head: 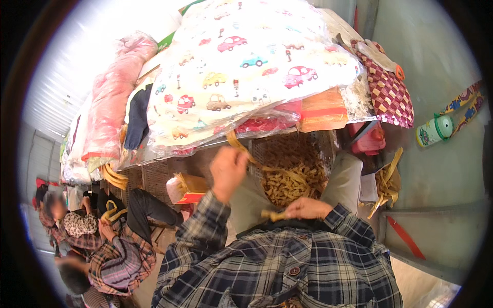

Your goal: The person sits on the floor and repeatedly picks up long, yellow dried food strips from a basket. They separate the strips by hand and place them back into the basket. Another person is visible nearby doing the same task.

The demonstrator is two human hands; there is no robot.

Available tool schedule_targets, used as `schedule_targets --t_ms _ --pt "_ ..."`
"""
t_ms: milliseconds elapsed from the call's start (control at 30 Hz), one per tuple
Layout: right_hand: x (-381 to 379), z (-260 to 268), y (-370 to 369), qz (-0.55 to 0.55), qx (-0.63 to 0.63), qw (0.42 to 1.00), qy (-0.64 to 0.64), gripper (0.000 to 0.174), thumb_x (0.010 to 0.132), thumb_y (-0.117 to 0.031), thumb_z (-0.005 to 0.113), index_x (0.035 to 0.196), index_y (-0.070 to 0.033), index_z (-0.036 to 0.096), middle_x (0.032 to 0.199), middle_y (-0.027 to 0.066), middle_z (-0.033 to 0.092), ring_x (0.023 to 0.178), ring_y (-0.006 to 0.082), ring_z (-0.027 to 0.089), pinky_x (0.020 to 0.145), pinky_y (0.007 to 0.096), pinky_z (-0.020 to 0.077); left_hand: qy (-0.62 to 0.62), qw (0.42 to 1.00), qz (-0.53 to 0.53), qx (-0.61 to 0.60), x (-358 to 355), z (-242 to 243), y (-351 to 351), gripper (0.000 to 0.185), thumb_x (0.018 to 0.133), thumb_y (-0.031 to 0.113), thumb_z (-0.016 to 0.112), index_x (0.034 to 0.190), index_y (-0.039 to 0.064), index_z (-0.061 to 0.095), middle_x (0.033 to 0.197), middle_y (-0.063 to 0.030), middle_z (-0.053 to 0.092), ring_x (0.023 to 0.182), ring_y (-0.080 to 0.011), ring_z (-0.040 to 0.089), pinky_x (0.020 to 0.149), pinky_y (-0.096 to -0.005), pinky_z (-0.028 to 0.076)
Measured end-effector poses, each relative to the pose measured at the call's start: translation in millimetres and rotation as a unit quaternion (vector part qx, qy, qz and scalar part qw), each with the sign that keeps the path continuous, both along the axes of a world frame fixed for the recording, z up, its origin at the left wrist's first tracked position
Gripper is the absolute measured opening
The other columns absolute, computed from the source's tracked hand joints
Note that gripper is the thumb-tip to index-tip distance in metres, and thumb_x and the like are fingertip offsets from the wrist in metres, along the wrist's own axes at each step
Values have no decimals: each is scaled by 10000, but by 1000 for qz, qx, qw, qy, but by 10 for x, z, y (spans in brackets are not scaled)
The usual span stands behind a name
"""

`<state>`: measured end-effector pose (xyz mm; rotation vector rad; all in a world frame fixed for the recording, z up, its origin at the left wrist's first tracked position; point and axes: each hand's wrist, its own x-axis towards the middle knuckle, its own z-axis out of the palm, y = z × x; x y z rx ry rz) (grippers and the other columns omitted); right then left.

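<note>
My left hand (230,171) is raised over my left thigh, blurred by motion, its fingers closed on a long yellowish-brown strip (252,158) that trails down to the right. Low at my waist, my right hand (308,209) pinches a short, knotted yellowish piece (274,215) at its fingertips. Between my knees lies a heap of similar small knotted pieces (292,184) in what looks like a container; its walls are mostly hidden. Whether the strip and the piece in my right hand are joined cannot be told.
A table ahead bears a car-print cloth under clear plastic (231,81), a pink plastic-wrapped roll (111,96) and an orange packet (323,111). Below are a carton (188,188) and, at right, a box of strips (387,184). A cartoon bottle (435,131) hangs right. Several people sit at left.
</note>
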<state>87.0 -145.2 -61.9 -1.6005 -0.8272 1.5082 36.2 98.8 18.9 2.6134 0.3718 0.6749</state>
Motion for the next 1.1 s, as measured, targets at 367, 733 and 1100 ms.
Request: schedule_targets --t_ms 367,733,1100 --pt "-145 340 126 -282 229 931 45 111 869 -111 512 917 -43 585 728 -41 522 606 23 417 545 172 366 131 991 -34 -12 204 431 685 250 787 229 524 716 -4 585 625 -129 590 578 -272 555 561 -355 441" --pt "-114 663 1441 9 251 928 -276 184 868 -172 440 807 -3 474 852 129 610 660 285 553 621 334 457 177 798 -234 -526 -1970 1006 -486 115 811 87 571 775 -22 560 637 -46 505 588 -117 427 545 -256 354" --pt "138 -215 -342 -478 177 860 16 244 879 -28 439 1108 19 508 923 59 614 724 109 564 665 228 456 349 922 -139 -96 -354 -945 -553 256 809 262 546 811 15 612 674 -145 594 580 -281 547 558 -383 426"
